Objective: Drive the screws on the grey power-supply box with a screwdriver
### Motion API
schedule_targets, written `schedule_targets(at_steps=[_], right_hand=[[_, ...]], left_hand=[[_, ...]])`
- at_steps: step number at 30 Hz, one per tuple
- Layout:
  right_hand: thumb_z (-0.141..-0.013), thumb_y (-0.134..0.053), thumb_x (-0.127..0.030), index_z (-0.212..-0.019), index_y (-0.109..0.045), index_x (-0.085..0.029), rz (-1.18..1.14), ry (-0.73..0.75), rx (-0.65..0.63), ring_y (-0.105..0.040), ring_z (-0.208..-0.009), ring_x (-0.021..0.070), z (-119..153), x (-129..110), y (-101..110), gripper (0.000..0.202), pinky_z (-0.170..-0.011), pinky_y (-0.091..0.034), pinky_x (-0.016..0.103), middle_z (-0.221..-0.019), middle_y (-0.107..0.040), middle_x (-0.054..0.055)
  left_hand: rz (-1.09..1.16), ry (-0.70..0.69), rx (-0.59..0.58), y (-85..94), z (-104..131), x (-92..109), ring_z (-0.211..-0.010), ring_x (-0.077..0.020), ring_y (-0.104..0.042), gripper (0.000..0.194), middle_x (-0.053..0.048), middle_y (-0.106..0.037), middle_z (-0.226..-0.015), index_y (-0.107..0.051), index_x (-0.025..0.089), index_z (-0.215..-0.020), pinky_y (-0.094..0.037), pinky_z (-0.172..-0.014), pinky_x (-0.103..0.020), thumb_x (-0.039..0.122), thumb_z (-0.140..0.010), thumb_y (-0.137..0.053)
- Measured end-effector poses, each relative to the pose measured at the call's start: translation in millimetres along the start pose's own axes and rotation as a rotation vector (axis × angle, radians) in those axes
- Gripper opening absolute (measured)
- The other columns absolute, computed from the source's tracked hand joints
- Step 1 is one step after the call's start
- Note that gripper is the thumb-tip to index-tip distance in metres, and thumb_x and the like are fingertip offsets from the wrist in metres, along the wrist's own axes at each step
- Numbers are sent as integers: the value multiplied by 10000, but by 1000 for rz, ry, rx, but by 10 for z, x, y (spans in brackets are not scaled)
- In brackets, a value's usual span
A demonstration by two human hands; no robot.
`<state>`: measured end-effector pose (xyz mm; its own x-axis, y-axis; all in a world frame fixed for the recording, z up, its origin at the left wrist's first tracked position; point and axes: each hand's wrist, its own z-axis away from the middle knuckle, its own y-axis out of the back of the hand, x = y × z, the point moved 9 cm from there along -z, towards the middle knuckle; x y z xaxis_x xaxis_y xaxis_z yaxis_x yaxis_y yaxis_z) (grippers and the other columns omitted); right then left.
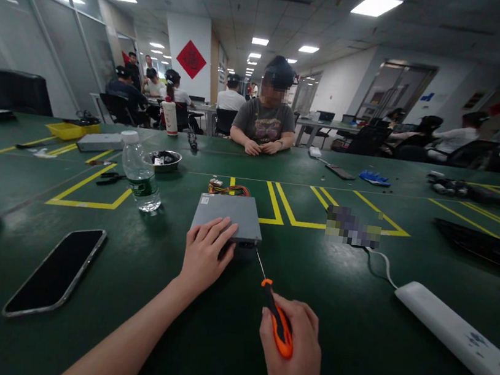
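While the right hand (295, 358) wraps closed around the orange-and-black plastic handle of a slim screwdriver (274, 307), its thin metal shaft runs up and to the left, the tip meeting the near right corner of the flat grey metal box (230, 214). Just left of it, the left hand (204, 254) lies palm-down with fingers loosely spread across the box's near edge, pinning it to the green table mat (211, 331). Red and yellow wires (230, 189) trail from the box's far side.
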<state>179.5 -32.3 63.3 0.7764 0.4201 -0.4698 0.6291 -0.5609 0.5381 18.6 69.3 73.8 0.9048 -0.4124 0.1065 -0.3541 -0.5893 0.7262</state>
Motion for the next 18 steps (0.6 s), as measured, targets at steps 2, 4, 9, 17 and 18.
schedule_targets(at_steps=[2, 4, 9, 17, 18], right_hand=[[-827, -496, -206, -1010, -533, -234, 35, 77, 11, -532, -718, 157, -5, -74, 6, 190, -712, -425, 348, -768, -536, 3], [-816, -508, -197, -990, -552, -244, 57, 84, 1, -521, -708, 156, -10, -77, -6, 185, -706, -417, 350, -753, -514, 0], [-833, -514, -372, -1061, -492, -216, -21, -72, -43, -546, -769, 181, 22, 88, -38, 277, -667, -450, 337, -851, -566, 35], [-819, -502, -197, -933, -521, -226, 19, 65, 14, -536, -727, 161, 9, -58, -3, 119, -725, -426, 357, -759, -535, 1], [-816, -502, -195, -921, -527, -227, 30, 68, 0, -530, -728, 162, 3, -66, -11, 113, -720, -421, 355, -757, -527, 1]], left_hand=[[3, -3, 12, 10, 1, 2, -1157, -241, -470, 373, -30, -545, -1263, -508, 298, -1213, -318, -909, -422, 293, -840, -495], [5, -6, 15, 13, 0, 6, -1152, -242, -475, 375, -33, -547, -1261, -510, 296, -1212, -319, -907, -421, 291, -837, -500], [0, 7, 1, -6, -6, -2, -1168, -230, -463, 362, -19, -537, -1274, -504, 301, -1209, -308, -916, -410, 297, -848, -485], [6, 1, -4, -10, 1, 5, -1172, -226, -457, 364, -22, -534, -1278, -496, 295, -1217, -300, -914, -415, 293, -853, -480], [6, 1, 0, -5, 0, 7, -1167, -228, -462, 367, -22, -535, -1277, -499, 297, -1213, -303, -914, -415, 287, -847, -489]])
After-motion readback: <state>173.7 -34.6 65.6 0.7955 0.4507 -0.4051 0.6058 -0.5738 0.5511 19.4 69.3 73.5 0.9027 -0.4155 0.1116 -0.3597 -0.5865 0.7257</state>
